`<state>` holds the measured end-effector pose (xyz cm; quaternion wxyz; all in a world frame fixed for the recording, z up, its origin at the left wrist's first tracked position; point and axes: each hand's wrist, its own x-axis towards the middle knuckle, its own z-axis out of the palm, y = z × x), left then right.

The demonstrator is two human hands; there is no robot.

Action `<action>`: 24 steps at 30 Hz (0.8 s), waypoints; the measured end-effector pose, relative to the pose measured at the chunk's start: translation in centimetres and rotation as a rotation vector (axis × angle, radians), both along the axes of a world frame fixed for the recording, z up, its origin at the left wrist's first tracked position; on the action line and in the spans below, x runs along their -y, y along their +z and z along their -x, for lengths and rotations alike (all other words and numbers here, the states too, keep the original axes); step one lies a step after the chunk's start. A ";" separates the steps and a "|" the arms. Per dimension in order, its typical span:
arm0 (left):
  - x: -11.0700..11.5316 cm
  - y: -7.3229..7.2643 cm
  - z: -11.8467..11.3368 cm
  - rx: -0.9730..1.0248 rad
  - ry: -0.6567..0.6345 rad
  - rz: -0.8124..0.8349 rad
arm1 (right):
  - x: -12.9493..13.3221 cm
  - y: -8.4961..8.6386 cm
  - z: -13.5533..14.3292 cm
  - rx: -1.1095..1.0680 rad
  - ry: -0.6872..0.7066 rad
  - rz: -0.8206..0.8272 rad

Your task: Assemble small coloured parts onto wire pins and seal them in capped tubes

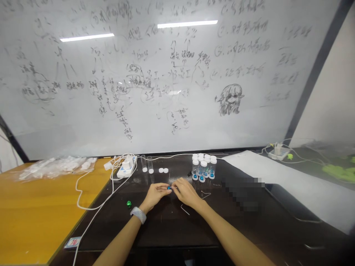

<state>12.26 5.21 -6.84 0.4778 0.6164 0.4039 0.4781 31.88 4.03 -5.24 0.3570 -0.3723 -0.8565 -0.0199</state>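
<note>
Blue and shiny, a small piece (169, 188) is held above the dark table (166, 232), pinched between the thumb and fingers of the left hand (155, 195). The right hand (186, 191) meets it from the other side, thumb and fingers drawn together; whether they grip the piece itself or something thin beside it, I cannot tell. A pale band (138, 215) circles the left wrist. Near the right hand lie two bent rods (185, 210) and some black bits (189, 173); a green ball (129, 204) rests to the left of the band. Farther back are a cluster of clear jars (202, 170) with white lids and blue pieces inside, two white caps (161, 170), two clear tubes (150, 163) standing upright, and a white power strip (126, 171). Behind the table rises a whiteboard (155, 133) covered with handwriting.
</note>
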 end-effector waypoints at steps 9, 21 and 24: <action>-0.2 -0.3 0.0 0.021 0.014 -0.009 | 0.4 0.0 0.1 0.020 0.009 -0.017; 0.0 0.1 0.0 0.065 0.023 0.015 | -1.1 -1.0 0.5 -0.512 0.056 0.548; -0.1 0.1 0.1 0.073 0.033 0.016 | -1.8 -1.8 0.8 -0.785 0.141 0.841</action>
